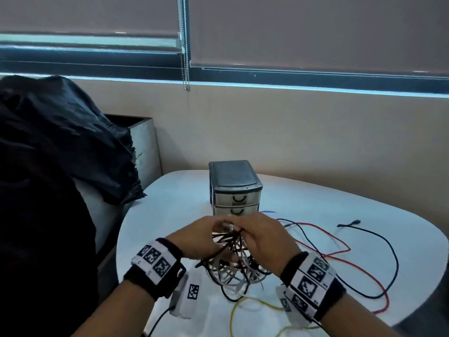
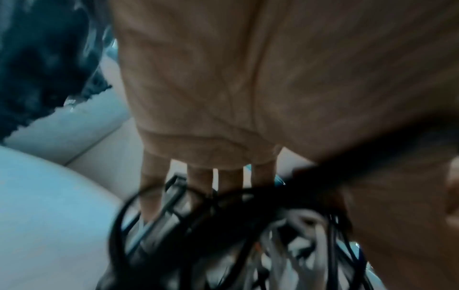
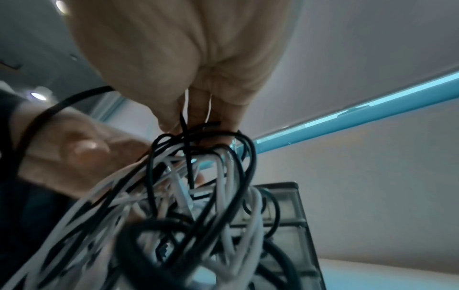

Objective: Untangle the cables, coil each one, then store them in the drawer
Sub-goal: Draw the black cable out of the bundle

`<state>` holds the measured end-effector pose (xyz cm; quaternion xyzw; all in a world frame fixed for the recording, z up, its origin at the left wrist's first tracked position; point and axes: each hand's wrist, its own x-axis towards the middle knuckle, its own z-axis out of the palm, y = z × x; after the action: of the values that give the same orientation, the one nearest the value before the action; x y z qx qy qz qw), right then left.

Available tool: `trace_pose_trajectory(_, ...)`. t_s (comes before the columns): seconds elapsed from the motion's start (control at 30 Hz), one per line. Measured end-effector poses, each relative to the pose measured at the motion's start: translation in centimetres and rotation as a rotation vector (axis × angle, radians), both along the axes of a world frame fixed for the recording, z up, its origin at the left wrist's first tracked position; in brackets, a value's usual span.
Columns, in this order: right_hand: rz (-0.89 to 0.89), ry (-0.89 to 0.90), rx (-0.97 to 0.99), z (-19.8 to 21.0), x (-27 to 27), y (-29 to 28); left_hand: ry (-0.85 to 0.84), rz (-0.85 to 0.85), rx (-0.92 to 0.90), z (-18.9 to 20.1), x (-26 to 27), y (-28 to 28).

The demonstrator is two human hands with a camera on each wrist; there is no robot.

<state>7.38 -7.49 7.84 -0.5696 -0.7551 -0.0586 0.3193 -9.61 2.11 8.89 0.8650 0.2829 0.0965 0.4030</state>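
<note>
Both hands hold the cable tangle (image 1: 233, 261) lifted above the white table (image 1: 303, 203), near its 6 o'clock edge. The right hand (image 1: 264, 242) pinches several black and white loops at the top of the bundle; the right wrist view shows the fingertips (image 3: 174, 119) closed on those strands. The left hand (image 1: 199, 239) has its fingers (image 2: 201, 176) pushed in among the strands; whether they clamp a particular cable cannot be told from the blurred left wrist view. The drawer unit (image 1: 234, 188) stands at 12 o'clock of the hands, both drawers closed. A red cable (image 1: 340, 249) and a dark cable (image 1: 388, 249) trail toward 3 o'clock, and a yellow cable (image 1: 257, 302) runs toward 6 o'clock. Probable hazards: pulling the pinched loops upward while the lower mass hangs free is likely to tighten knots instead of releasing them. Trailing ends may drag off the table edge and add load. A connector could snag inside a loop and strain under force. The lifted bundle is close to the drawer unit and could strike it.
</note>
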Motion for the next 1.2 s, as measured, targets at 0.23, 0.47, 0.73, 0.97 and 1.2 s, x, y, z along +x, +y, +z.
trace_pose_trajectory(0.23, -0.188, -0.389, 0.084, 3.3, 1.1, 0.3, -0.186, 0.165, -0.045, -4.0, 1.4, 0.1)
trace_pose_trajectory(0.47, -0.39, -0.374, 0.057, 3.9, 1.6, 0.0, -0.161, 0.488, -0.066, -4.8, 1.8, 0.7)
trace_pose_trajectory(0.73, -0.233, -0.055, 0.084, 5.5, 1.2, -1.4, -0.141, 0.652, -0.009, -3.9, 0.9, 1.2)
trace_pose_trajectory(0.97, -0.056, 0.287, -0.274, 4.0, 2.7, 0.4, -0.188, 0.78, 0.127, -2.5, 1.2, 0.5)
trace_pose_trajectory(1.2, 0.026, 1.093, -0.454, 7.0, 3.1, 1.7, -0.461, 0.723, -0.007, -1.5, 0.2, 2.2)
